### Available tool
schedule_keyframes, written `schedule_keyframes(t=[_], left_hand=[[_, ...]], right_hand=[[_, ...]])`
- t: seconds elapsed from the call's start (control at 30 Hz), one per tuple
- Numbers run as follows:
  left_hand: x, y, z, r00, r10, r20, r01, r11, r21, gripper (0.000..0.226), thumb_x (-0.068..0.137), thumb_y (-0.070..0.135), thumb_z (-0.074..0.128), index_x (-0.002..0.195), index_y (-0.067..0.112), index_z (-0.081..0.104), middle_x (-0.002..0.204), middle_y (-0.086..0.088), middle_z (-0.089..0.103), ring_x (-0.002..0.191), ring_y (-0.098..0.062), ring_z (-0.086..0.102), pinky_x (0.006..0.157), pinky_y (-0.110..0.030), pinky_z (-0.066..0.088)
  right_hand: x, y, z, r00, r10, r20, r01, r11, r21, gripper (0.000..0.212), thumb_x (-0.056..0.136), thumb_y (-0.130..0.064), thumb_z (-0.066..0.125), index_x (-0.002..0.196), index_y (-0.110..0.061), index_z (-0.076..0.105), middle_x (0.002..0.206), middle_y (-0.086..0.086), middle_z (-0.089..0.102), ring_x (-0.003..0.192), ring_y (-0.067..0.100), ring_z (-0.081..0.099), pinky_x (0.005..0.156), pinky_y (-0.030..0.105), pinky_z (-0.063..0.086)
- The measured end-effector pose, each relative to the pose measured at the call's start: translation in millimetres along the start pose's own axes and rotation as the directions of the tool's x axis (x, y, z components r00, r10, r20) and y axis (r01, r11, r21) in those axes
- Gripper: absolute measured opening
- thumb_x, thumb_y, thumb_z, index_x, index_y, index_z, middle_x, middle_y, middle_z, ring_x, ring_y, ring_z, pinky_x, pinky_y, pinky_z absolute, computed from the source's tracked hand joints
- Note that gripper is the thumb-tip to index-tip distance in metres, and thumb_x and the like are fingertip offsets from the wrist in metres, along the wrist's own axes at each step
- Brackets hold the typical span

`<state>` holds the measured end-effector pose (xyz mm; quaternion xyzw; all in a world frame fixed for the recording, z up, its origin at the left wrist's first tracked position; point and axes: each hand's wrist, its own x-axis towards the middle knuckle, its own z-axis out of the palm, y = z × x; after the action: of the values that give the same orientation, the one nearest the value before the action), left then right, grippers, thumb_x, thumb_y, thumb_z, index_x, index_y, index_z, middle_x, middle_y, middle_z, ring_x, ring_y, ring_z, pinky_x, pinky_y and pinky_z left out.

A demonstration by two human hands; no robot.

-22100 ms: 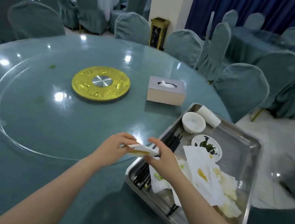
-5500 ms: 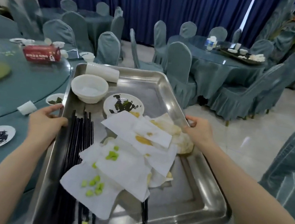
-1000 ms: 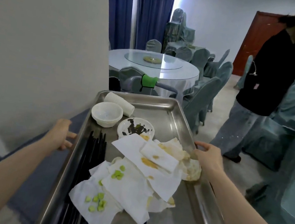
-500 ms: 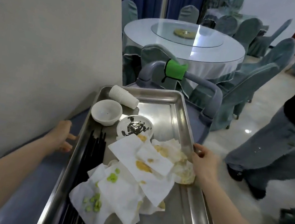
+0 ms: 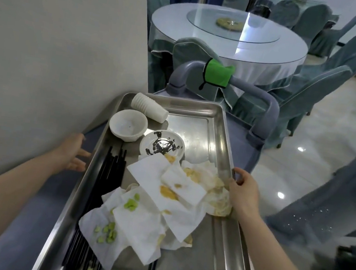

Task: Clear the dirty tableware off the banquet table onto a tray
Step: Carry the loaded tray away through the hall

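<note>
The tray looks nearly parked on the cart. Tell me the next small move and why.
Probably let go with the right hand: its fingers curl over the tray rim, while the left hand is open and off the rim. The tray seems to rest on the grey cart.

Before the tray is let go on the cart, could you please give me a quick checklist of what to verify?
1. Right hand grips the tray rim: ok.
2. Left hand supports the tray: not ok, its fingers are spread beside the left rim, apparently not gripping it.
3. Tray fully seated on the grey cart: cannot tell, its underside is hidden.
4. Stacked cups stable: not ok, they lie on their side and could roll.
5. Bowl and sauce dish upright: ok.
6. Chopsticks and soiled napkins inside the rim: ok.
</note>
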<state>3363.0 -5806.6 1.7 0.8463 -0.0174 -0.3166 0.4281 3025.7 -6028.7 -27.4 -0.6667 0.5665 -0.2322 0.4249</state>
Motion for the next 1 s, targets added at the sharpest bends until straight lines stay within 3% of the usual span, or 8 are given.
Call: schedule_keyframes(t=[0.1,0.17,0.27,0.4,0.5,0.6,0.83,1.0], left_hand=[[-6.0,-5.4,-2.5,0.999,-0.013,0.04,0.013,1.0,-0.02,0.048,0.101,0.033,0.028,0.147,0.018,0.027,0.134,-0.022,0.05,0.096,-0.041,0.052,0.059,-0.038,0.049],[-13.8,-10.6,-4.6,0.998,-0.004,0.057,0.007,0.999,-0.048,0.046,0.101,0.035,0.029,0.145,0.021,0.03,0.134,-0.017,0.053,0.1,-0.034,0.05,0.072,-0.038,0.046],[-31.0,-21.5,-12.6,0.998,0.052,0.022,-0.052,0.998,-0.038,0.041,0.102,0.031,0.026,0.14,0.019,0.035,0.133,-0.014,0.054,0.112,-0.033,0.053,0.096,-0.044,0.039],[-61.5,-45.7,-33.0,0.989,0.145,-0.006,-0.145,0.988,-0.055,0.041,0.102,0.021,0.026,0.141,0.015,0.035,0.124,-0.014,0.056,0.102,-0.024,0.052,0.086,-0.036,0.038],[-91.9,-66.2,-52.2,0.984,0.177,0.02,-0.175,0.983,-0.062,0.038,0.1,0.014,0.029,0.138,0.014,0.038,0.112,-0.008,0.058,0.098,-0.022,0.054,0.069,-0.027,0.038],[-121.7,-82.7,-70.4,0.979,0.19,0.075,-0.186,0.981,-0.056,0.034,0.1,0.011,0.032,0.132,0.016,0.043,0.111,-0.008,0.062,0.099,-0.021,0.056,0.069,-0.026,0.037],[-180.6,-107.6,-111.5,0.961,0.237,0.144,-0.215,0.965,-0.15,0.028,0.094,0.004,0.048,0.12,0.013,0.051,0.104,-0.01,0.067,0.092,-0.022,0.06,0.067,-0.028,0.038],[-206.1,-133.9,-133.7,0.959,0.248,0.136,-0.225,0.96,-0.166,0.021,0.095,0.009,0.051,0.114,0.017,0.055,0.102,-0.003,0.07,0.098,-0.02,0.063,0.08,-0.032,0.046]], right_hand=[[-5.3,-4.5,-6.8,0.996,0.069,0.065,-0.064,0.995,-0.079,0.049,0.091,-0.027,0.058,0.137,-0.013,0.047,0.13,0.011,0.058,0.119,0.032,0.053,0.096,0.042,0.045],[-15.8,-7.0,-10.2,0.988,0.094,0.119,-0.077,0.986,-0.146,0.031,0.089,-0.024,0.058,0.116,-0.008,0.059,0.108,0.012,0.064,0.104,0.034,0.059,0.087,0.043,0.049],[-35.3,-1.9,-13.8,0.99,0.092,0.111,-0.066,0.973,-0.221,0.008,0.088,-0.018,0.054,0.09,-0.019,0.047,0.083,0.0,0.053,0.084,0.024,0.054,0.072,0.034,0.047],[-61.8,-1.6,-22.4,0.996,0.059,0.069,-0.031,0.937,-0.348,0.009,0.086,-0.014,0.055,0.088,-0.006,0.058,0.082,0.005,0.06,0.073,0.023,0.053,0.061,0.029,0.039],[-81.1,-8.4,-23.4,0.996,0.079,0.034,-0.06,0.926,-0.372,0.01,0.085,-0.009,0.054,0.089,-0.005,0.061,0.086,0.011,0.063,0.08,0.03,0.058,0.067,0.03,0.045],[-100.3,-11.9,-16.1,0.994,0.107,-0.007,-0.102,0.927,-0.361,0.014,0.085,-0.007,0.052,0.094,-0.002,0.061,0.093,0.016,0.064,0.087,0.034,0.06,0.071,0.031,0.046],[-157.6,-16.2,22.0,0.962,0.273,0.0,-0.272,0.959,-0.081,0.029,0.084,-0.003,0.05,0.113,0.002,0.053,0.09,0.017,0.056,0.082,0.034,0.056,0.066,0.034,0.046],[-194.8,-20.1,47.8,0.916,0.339,0.216,-0.383,0.898,0.215,0.036,0.088,-0.001,0.054,0.124,0.004,0.055,0.095,0.013,0.061,0.08,0.028,0.061,0.078,0.041,0.056]])
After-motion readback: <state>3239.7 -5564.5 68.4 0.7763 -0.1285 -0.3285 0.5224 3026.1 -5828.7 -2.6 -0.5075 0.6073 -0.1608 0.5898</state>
